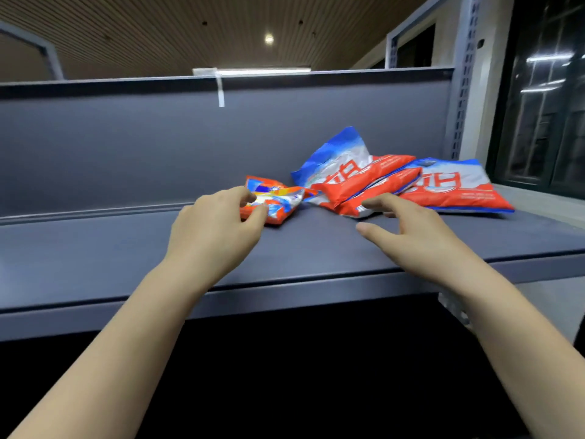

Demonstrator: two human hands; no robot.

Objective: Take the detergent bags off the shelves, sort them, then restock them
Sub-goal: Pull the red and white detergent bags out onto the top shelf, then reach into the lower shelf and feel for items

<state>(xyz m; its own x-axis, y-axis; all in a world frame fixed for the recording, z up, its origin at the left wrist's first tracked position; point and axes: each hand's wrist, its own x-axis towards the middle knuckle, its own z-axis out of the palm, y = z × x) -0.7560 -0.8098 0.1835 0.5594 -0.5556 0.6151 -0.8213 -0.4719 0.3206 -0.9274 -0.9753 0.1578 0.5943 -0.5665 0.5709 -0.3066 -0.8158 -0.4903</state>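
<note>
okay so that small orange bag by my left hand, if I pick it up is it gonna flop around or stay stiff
Probably floppy: the small orange bag is crumpled and sags flat on the shelf, like a soft pouch. Its glossy film may be slippery, so a pinch by the left hand could slide. It looks only partly full and likely light, though that is a guess.

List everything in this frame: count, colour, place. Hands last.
small detergent bag: 1, orange with blue and yellow print, on the shelf left of the pile
large detergent bags: looks like 3, red, blue and white, overlapping in a pile on the right of the shelf; the exact count is hard to tell
shelf: 1, grey, with a grey back panel
upright post: 1, grey, perforated, right end of the shelf
ceiling lamp: 1, white, above
left hand: fingers curled on the small detergent bag
right hand: fingers spread, at the near edge of the pile, holding nothing
</note>
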